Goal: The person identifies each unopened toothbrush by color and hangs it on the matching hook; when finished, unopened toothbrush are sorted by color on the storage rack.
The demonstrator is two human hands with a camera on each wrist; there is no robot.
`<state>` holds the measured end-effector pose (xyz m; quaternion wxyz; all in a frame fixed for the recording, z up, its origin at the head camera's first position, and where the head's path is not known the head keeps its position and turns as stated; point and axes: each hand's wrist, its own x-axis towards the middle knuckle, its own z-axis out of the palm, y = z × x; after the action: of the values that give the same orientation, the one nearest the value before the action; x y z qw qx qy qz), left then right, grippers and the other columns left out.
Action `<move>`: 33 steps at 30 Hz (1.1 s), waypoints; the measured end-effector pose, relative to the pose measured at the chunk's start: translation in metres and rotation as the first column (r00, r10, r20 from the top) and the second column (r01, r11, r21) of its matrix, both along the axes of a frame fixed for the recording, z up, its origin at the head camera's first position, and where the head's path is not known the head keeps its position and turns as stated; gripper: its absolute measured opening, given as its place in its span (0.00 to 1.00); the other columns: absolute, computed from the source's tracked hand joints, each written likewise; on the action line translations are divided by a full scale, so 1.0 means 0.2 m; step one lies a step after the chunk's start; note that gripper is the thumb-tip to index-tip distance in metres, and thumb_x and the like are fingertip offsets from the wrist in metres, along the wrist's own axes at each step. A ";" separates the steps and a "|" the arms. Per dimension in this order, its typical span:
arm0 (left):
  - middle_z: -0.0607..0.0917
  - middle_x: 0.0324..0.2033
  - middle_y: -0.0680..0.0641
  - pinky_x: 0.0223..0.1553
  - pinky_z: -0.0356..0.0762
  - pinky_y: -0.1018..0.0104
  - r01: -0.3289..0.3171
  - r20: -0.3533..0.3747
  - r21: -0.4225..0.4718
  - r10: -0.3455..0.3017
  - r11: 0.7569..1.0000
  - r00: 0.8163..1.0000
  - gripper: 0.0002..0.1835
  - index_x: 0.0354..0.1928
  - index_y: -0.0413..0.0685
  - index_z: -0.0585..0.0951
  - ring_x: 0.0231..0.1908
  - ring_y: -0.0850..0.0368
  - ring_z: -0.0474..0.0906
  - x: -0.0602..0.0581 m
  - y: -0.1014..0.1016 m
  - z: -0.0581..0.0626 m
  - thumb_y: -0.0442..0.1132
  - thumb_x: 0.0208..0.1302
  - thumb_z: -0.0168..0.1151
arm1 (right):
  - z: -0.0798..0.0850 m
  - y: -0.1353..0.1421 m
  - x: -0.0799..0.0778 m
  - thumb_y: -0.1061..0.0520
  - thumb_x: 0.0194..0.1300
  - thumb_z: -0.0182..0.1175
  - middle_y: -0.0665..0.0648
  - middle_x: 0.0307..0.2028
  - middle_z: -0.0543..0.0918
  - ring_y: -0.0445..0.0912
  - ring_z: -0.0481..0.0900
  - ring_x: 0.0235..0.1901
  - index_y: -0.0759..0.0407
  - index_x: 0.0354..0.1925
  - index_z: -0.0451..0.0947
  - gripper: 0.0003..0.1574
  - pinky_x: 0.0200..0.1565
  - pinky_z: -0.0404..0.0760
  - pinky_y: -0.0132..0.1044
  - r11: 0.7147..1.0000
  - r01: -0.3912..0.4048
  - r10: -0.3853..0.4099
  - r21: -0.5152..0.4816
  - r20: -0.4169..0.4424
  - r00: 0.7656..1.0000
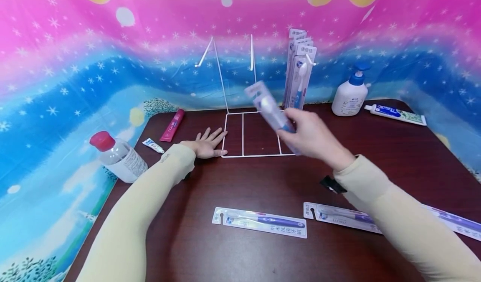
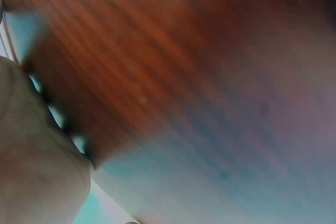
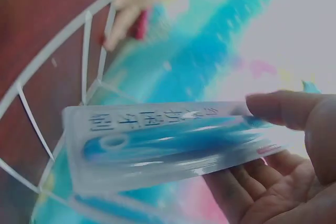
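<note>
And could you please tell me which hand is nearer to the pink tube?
Left: the left hand rests just right of the pink tube, while the right hand is farther off, at the right side of the white rack.

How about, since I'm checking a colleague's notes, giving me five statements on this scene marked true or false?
1. The right hand holds a packaged toothbrush. True.
2. The left hand grips the red-capped bottle. False: it rests at the left edge of the white rack.
3. The middle hook is bare. True.
4. The purple-handled packs hang from the white rack. False: they lie on the table.
5. The pump bottle has a blue top. True.
</note>
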<state>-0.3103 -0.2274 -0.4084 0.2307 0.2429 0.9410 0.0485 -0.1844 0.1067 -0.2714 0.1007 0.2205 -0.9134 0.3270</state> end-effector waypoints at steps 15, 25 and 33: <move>0.29 0.70 0.56 0.62 0.27 0.43 -0.026 -0.001 -0.050 0.026 0.998 1.000 0.47 0.70 0.68 0.32 0.67 0.45 0.21 -0.02 0.00 -0.02 0.75 0.56 0.36 | 0.04 0.27 -0.08 0.51 0.62 0.59 0.63 0.56 0.73 0.58 0.76 0.49 0.59 0.62 0.65 0.32 0.44 0.74 0.56 0.962 0.193 -0.174 -0.195 0.109 0.979; 0.30 0.70 0.52 0.60 0.25 0.39 -0.016 0.013 -0.001 0.016 1.000 1.000 0.46 0.71 0.66 0.33 0.66 0.42 0.21 0.01 0.00 0.01 0.73 0.58 0.38 | -0.03 0.30 -0.19 0.49 0.62 0.59 0.63 0.53 0.76 0.56 0.78 0.47 0.60 0.60 0.68 0.32 0.44 0.76 0.53 0.954 0.215 -0.185 -0.211 0.153 0.971; 0.31 0.71 0.50 0.61 0.28 0.39 -0.005 0.001 -0.014 0.005 1.000 1.000 0.46 0.72 0.63 0.34 0.67 0.40 0.22 0.01 0.01 0.01 0.72 0.59 0.38 | -0.06 0.27 -0.30 0.46 0.62 0.59 0.59 0.55 0.75 0.53 0.77 0.48 0.54 0.64 0.65 0.34 0.45 0.76 0.50 0.951 0.209 -0.162 -0.228 0.207 0.965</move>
<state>-0.3090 -0.2263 -0.4059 0.2329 0.2389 0.9417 0.0428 -0.2439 0.1609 -0.2826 0.0722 0.0877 -0.8875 0.4467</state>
